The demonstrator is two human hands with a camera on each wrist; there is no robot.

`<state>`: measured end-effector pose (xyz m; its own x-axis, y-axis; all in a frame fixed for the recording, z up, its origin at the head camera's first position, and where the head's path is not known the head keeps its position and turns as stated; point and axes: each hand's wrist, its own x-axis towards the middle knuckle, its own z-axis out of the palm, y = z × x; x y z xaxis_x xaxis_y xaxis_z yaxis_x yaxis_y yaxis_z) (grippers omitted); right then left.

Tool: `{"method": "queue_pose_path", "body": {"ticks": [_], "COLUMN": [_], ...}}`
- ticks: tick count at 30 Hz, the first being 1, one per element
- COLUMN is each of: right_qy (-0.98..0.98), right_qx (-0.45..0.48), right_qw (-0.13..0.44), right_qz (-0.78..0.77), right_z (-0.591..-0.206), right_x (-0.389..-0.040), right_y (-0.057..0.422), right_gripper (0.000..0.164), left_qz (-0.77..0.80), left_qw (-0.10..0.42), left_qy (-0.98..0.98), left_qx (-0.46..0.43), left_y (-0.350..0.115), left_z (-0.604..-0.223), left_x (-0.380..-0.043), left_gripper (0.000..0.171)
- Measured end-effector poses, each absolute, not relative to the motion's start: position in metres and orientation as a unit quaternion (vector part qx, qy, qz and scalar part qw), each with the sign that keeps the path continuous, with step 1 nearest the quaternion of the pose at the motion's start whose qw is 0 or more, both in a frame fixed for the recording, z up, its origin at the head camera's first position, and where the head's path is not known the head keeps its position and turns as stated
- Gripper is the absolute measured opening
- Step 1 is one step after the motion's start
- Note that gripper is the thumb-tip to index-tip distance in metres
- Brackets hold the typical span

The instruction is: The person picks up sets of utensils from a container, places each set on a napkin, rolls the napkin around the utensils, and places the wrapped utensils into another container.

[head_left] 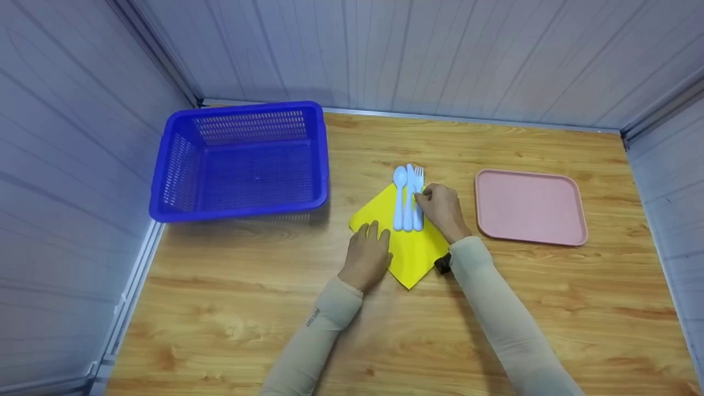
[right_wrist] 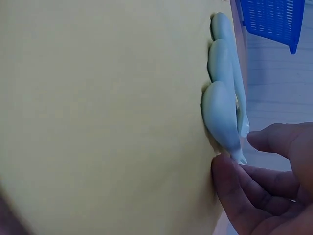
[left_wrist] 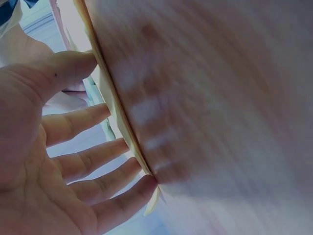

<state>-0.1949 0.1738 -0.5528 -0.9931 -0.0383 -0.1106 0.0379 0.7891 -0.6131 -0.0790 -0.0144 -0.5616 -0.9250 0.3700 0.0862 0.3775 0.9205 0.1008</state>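
A yellow cloth (head_left: pixel 412 258) lies on the wooden table, its corner pointing toward me. On it, side by side, are a light blue spoon (head_left: pixel 399 201), knife (head_left: pixel 408 206) and fork (head_left: pixel 418 217). My right hand (head_left: pixel 441 209) is at the fork's neck, thumb and fingers curled about it; the right wrist view shows the fork (right_wrist: pixel 220 115) between thumb and fingertips. My left hand (head_left: pixel 367 254) rests on the cloth's near-left edge. In the left wrist view the fingers of my left hand (left_wrist: pixel 63 147) are spread and nearly straight along that edge.
A blue perforated basket (head_left: pixel 242 212) stands at the back left, near the wall. To the right of the cloth lies a pink tray (head_left: pixel 531 206). Pale panel walls (head_left: pixel 374 55) enclose the table (head_left: pixel 231 308) at the back and sides.
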Motion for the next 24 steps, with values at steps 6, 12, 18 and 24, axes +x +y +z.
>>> {"method": "queue_pose_path", "body": {"ticks": [6, 12, 18, 24], "right_qy": [0.953, 0.964, 0.950, 0.928], "right_qx": [-0.049, -0.122, -0.207, -0.269], "right_qw": [0.084, 0.059, -0.063, -0.127], "right_qz": [-0.285, -0.228, -0.223, -0.223], "right_z": [-0.540, -0.534, -0.545, -0.558], "right_x": [-0.168, -0.118, -0.072, -0.061], "right_y": [0.188, 0.204, 0.220, 0.225], "right_gripper": [0.032, 0.026, 0.019, 0.028], "left_qz": [-0.086, -0.128, -0.162, -0.171], "left_qw": [0.030, 0.086, 0.151, 0.137], "left_qy": [-0.975, -0.960, -0.940, -0.942], "left_qx": [-0.205, -0.234, -0.259, -0.256], "left_y": [-0.019, -0.025, -0.031, -0.036], "left_z": [-0.557, -0.557, -0.567, -0.567], "left_x": [-0.071, -0.050, -0.027, -0.027], "left_gripper": [0.044, 0.035, 0.026, 0.027]}}
